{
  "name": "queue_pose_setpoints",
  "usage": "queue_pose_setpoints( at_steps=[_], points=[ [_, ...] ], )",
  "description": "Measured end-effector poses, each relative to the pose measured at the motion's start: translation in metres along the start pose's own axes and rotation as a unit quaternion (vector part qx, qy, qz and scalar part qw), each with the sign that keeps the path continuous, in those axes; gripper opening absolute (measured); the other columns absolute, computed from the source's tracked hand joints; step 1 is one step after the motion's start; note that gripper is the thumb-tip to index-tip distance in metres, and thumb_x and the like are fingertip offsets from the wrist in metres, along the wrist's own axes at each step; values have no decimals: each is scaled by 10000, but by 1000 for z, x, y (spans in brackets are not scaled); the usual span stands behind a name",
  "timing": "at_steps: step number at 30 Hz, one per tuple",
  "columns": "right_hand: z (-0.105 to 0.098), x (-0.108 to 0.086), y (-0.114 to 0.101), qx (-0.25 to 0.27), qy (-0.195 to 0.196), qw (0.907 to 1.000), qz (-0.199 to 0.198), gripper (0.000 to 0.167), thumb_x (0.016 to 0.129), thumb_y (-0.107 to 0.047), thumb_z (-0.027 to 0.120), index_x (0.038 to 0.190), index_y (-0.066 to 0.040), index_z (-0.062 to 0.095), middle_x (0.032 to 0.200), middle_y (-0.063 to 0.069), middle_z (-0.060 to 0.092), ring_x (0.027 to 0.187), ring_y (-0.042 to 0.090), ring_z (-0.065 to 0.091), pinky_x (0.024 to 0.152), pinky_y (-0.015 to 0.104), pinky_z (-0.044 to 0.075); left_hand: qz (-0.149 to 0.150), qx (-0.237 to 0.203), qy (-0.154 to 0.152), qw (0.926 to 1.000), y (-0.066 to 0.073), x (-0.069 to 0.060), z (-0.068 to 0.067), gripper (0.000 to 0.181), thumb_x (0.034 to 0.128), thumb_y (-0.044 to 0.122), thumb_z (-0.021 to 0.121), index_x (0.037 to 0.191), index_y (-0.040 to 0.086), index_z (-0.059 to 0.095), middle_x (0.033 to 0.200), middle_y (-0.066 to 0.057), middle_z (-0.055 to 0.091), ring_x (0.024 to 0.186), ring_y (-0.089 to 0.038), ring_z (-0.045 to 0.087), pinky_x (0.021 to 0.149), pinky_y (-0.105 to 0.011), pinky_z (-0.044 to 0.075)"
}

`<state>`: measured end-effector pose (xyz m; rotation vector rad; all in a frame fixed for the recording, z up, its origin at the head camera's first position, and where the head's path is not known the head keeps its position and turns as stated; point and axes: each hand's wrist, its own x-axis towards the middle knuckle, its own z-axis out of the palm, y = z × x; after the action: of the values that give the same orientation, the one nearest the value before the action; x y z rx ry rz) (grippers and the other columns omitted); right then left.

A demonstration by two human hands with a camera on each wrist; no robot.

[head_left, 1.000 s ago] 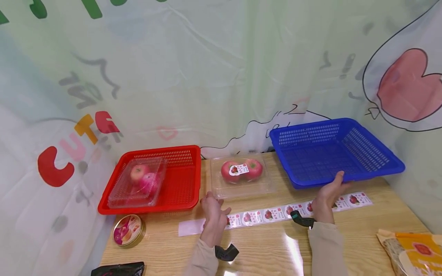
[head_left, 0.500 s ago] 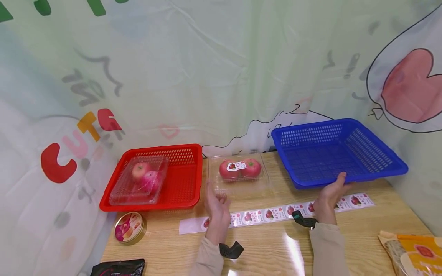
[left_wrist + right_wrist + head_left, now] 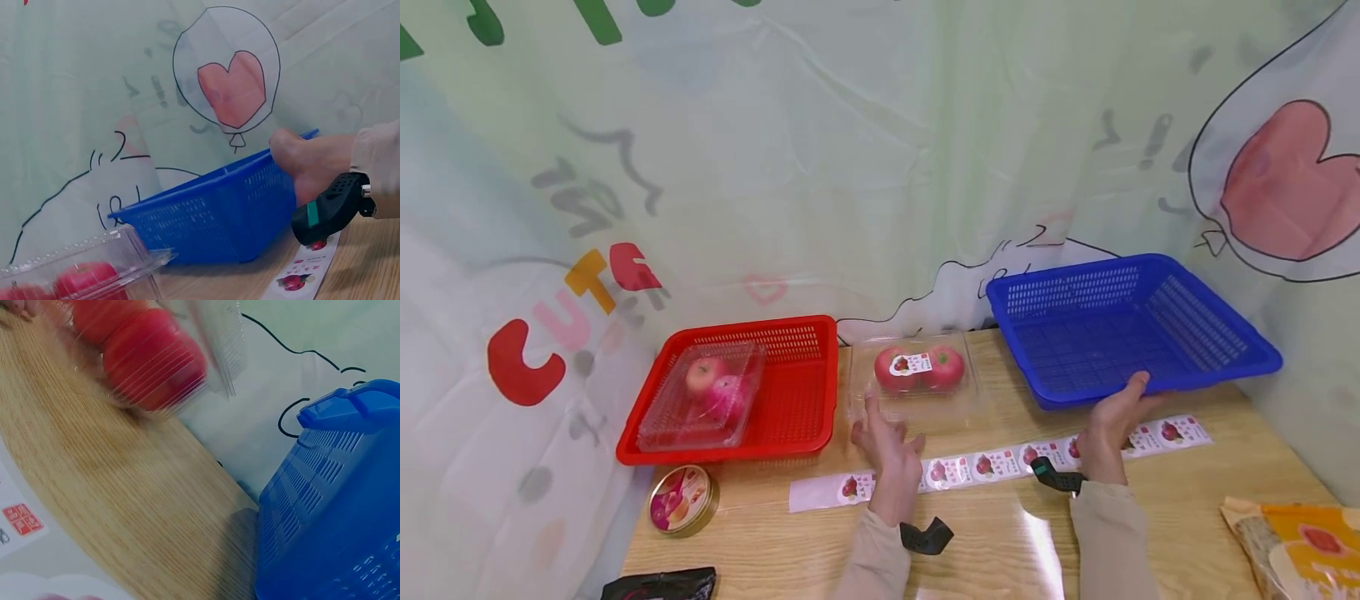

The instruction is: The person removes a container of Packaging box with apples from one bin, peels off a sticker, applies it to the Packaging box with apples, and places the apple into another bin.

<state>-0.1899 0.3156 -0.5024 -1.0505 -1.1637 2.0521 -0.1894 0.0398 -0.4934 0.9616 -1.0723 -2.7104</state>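
A clear plastic box (image 3: pixel 951 406) with two red apples (image 3: pixel 942 367) in it stands in the middle at the table's back. A printed sticker (image 3: pixel 912 364) is on its top. My left hand (image 3: pixel 891 458) is at the box's front edge, fingers spread and loosely bent; whether they touch it I cannot tell. My right hand (image 3: pixel 1108 429) grips the front rim of a blue basket (image 3: pixel 1090 354), thumb over the rim and other fingers hidden. In the left wrist view the blue basket (image 3: pixel 206 219) tilts, its right side raised.
At the left a red basket (image 3: pixel 790 408) holds another clear box (image 3: pixel 700 400) of fruit. A sticker strip (image 3: pixel 985 467) runs under both hands. A round tin (image 3: pixel 681 500), a black packet (image 3: pixel 658 585) and an orange-and-clear bag (image 3: pixel 1300 546) lie nearer the front. A printed curtain (image 3: pixel 850 167) hangs behind.
My left hand has shifted right along the box's front, its fingers moving forward to the box edge. The box has moved slightly left. My right hand and the blue basket look the same.
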Motion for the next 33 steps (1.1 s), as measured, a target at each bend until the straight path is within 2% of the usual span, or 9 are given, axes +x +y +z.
queue_pose_setpoints(
  at_steps=[6, 12, 15, 21, 24, 28, 30, 33],
  points=[
    [1, -2, 0, -124, -30, 9999, -2, 762, 1116, -562, 277, 1674, -336, -191, 1744, -239, -142, 1579, -70, -88, 1272, 136, -52, 301, 335, 211, 9988, -11, 5, 3, 1117, 935, 362, 815, 1657, 187, -19, 1647, -280, 179, 1499, -527, 302, 1157, -795, 326],
    [0, -1, 1, -142, -115, 9998, 40, 767, 1113, -571, 275, 1672, -334, -194, 1745, -225, -163, 1580, -61, -113, 1267, 130, -58, 547, 453, 228, 9972, -15, 11, 2, 1047, 983, 387, 742, 1689, 197, -8, 1712, -256, 78, 1545, -517, 240, 1099, -791, 399],
    [-1, -1, 2, -276, -57, 9996, 91, 768, 1104, -606, 267, 1670, -357, -188, 1742, -234, -165, 1583, -56, -119, 1277, 152, -67, 557, 540, 137, 9969, -14, 11, 2, 1054, 991, 411, 721, 1702, 217, -33, 1731, -243, 63, 1552, -498, 236, 1080, -768, 444],
    [-3, 0, 2, -381, -51, 9991, 148, 783, 1092, -643, 259, 1666, -364, -194, 1735, -239, -185, 1582, -54, -142, 1281, 165, -84, 417, 944, -12, 9947, -8, 7, 5, 999, 999, 473, 674, 1714, 254, 12, 1729, -219, 149, 1517, -459, 300, 1056, -727, 484],
    [-4, 0, 1, -408, -70, 9990, 171, 803, 1089, -650, 254, 1665, -334, -207, 1736, -220, -204, 1582, -48, -161, 1274, 157, -96, 350, 1099, -248, 9930, -3, 2, 8, 975, 1006, 501, 634, 1714, 244, 14, 1722, -214, 175, 1512, -468, 297, 1071, -728, 472],
    [-5, -1, 1, -488, -61, 9986, 201, 818, 1082, -667, 244, 1665, -318, -212, 1736, -212, -213, 1584, -41, -172, 1274, 162, -105, 414, 1211, -730, 9891, 8, -10, 19, 947, 1008, 512, 617, 1711, 228, 49, 1709, -190, 208, 1530, -458, 278, 1078, -756, 449],
    [-4, -1, 1, -532, -59, 9985, 148, 807, 1086, -662, 242, 1665, -328, -209, 1738, -214, -205, 1589, -34, -167, 1281, 174, -103, 469, 1247, -999, 9860, 16, -17, 27, 895, 1010, 512, 615, 1701, 233, 119, 1667, -177, 283, 1502, -431, 336, 1072, -748, 460],
    [-4, -1, 2, -590, -52, 9982, 89, 793, 1090, -654, 241, 1664, -343, -209, 1738, -219, -199, 1594, -27, -163, 1287, 186, -103, 616, 1328, -1372, 9797, 28, -27, 43, 794, 1011, 486, 620, 1665, 227, 253, 1536, -183, 464, 1362, -382, 515, 997, -664, 555]
  ],
)
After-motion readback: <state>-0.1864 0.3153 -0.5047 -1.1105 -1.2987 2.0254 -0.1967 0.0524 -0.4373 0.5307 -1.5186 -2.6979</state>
